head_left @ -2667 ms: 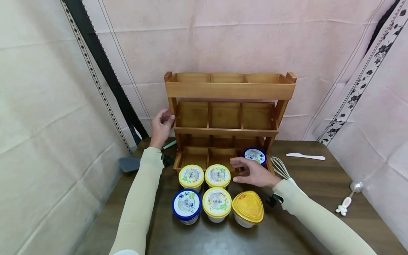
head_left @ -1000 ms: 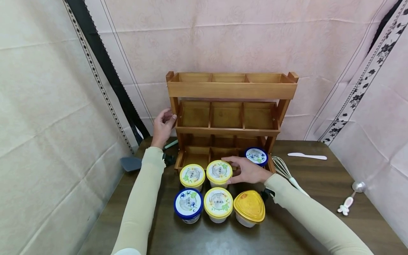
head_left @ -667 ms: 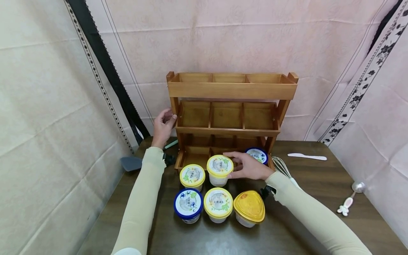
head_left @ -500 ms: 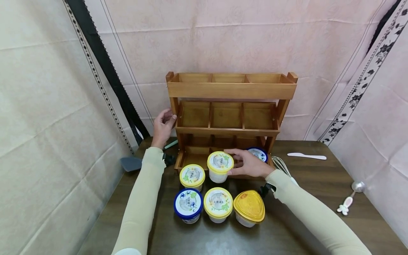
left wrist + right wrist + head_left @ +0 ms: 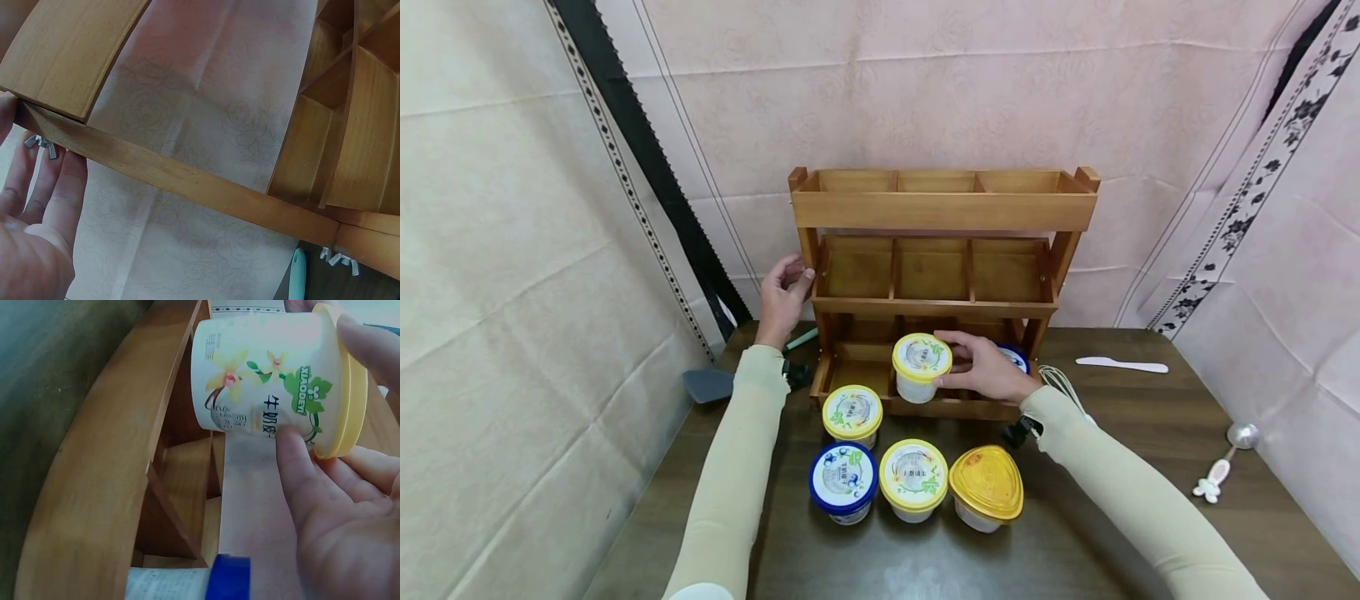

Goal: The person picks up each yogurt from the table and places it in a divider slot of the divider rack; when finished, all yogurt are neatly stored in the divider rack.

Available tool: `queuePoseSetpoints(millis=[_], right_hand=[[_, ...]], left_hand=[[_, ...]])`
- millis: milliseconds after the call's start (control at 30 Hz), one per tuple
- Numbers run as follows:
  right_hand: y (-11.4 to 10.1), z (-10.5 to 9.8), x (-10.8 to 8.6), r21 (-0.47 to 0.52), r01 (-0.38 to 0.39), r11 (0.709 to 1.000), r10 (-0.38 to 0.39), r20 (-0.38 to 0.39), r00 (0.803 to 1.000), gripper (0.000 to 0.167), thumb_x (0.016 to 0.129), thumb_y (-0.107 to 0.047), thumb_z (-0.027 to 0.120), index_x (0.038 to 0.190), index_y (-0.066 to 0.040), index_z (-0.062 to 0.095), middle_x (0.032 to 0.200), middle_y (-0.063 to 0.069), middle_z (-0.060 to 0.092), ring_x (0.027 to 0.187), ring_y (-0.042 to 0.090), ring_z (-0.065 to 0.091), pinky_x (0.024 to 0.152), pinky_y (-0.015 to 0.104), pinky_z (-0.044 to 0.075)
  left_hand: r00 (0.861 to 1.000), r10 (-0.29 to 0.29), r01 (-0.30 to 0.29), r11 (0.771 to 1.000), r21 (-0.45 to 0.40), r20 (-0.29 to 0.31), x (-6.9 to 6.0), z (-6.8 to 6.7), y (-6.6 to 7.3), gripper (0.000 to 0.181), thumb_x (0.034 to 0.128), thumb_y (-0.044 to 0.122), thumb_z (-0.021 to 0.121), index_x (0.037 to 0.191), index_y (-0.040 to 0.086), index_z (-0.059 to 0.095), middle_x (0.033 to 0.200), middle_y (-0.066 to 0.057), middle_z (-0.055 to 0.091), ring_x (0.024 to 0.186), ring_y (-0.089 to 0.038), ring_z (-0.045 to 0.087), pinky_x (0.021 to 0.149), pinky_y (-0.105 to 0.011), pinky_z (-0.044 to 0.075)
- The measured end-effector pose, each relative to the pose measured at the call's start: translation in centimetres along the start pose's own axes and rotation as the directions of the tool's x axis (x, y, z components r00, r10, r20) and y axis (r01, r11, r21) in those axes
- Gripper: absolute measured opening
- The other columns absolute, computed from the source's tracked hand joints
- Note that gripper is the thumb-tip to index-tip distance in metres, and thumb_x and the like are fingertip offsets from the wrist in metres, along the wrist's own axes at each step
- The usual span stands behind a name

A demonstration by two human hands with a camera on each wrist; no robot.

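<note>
My right hand (image 5: 988,367) grips a white ice-cream tub with a yellow lid (image 5: 921,358), thumb and fingers on its sides. The tub hangs upright over the front of the bottom tier, around the middle compartment. In the right wrist view, flowers are printed on the tub's wall (image 5: 256,378). My left hand (image 5: 782,304) holds the left post of a three-tier wooden rack (image 5: 940,212); a wing nut (image 5: 42,144) lies by its fingers. A blue-lidded tub (image 5: 1017,358) sits in the bottom right compartment, partly hidden behind my right hand.
In front of the rack stand a yellow-lidded tub (image 5: 852,412), a blue-lidded tub (image 5: 842,477), another yellow-lidded tub (image 5: 913,475) and a tub with a plain yellow lid (image 5: 987,483). A whisk (image 5: 1060,385), white knife (image 5: 1122,365), rabbit-handled scoop (image 5: 1213,482) and grey spatula (image 5: 708,386) lie around.
My right hand has taken hold of the back-right yellow-lidded tub, lifted it off the table and moved it forward to the bottom tier. The left hand stays on the post.
</note>
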State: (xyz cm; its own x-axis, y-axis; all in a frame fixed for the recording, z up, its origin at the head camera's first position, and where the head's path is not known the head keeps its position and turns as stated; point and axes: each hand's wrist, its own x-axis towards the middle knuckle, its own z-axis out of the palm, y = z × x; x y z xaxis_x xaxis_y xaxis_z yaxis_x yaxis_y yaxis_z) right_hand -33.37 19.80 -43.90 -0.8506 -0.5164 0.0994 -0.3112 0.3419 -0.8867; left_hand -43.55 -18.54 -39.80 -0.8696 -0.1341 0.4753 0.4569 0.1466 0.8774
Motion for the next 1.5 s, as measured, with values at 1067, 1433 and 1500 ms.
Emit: queuePoseSetpoints(millis=[1067, 1433, 1500], right_hand=[[2.9, 2.6, 1.6, -0.286, -0.121, 0.951, 0.082, -0.147, 0.986, 0.087, 0.093, -0.026, 0.085, 0.161, 0.0, 0.037, 0.154, 0.023, 0.052, 0.14, 0.04, 0.055, 0.116, 0.056, 0.046], [2.3, 2.5, 1.6, -0.245, -0.174, 0.954, 0.139, -0.153, 0.978, 0.088, 0.093, -0.027, 0.084, 0.162, -0.001, 0.035, 0.156, 0.021, 0.05, 0.141, 0.038, 0.053, 0.119, 0.057, 0.043], [1.9, 2.3, 1.6, -0.22, -0.18, 0.959, 0.147, -0.156, 0.977, 0.09, 0.094, -0.03, 0.083, 0.163, -0.001, 0.033, 0.159, 0.022, 0.047, 0.144, 0.04, 0.051, 0.118, 0.057, 0.043]], left_hand=[[1.0, -0.005, 0.005, 1.0, 0.01, 0.005, -0.1, 0.0, -0.3, 0.045, 0.1001, 0.038, 0.074, 0.141, 0.02, 0.067, 0.131, -0.01, 0.067, 0.121, -0.022, 0.062, 0.106, -0.038, 0.056], [1.0, -0.013, 0.013, 1.0, 0.011, -0.003, 0.2, 0.0, -0.3, 0.043, 0.1015, 0.034, 0.073, 0.141, 0.019, 0.067, 0.13, -0.009, 0.067, 0.12, -0.021, 0.063, 0.102, -0.031, 0.056], [1.0, -0.016, 0.016, 1.0, 0.012, -0.001, 0.2, -0.1, -0.2, 0.042, 0.1019, 0.034, 0.073, 0.141, 0.019, 0.067, 0.131, -0.01, 0.067, 0.121, -0.022, 0.062, 0.102, -0.032, 0.056]])
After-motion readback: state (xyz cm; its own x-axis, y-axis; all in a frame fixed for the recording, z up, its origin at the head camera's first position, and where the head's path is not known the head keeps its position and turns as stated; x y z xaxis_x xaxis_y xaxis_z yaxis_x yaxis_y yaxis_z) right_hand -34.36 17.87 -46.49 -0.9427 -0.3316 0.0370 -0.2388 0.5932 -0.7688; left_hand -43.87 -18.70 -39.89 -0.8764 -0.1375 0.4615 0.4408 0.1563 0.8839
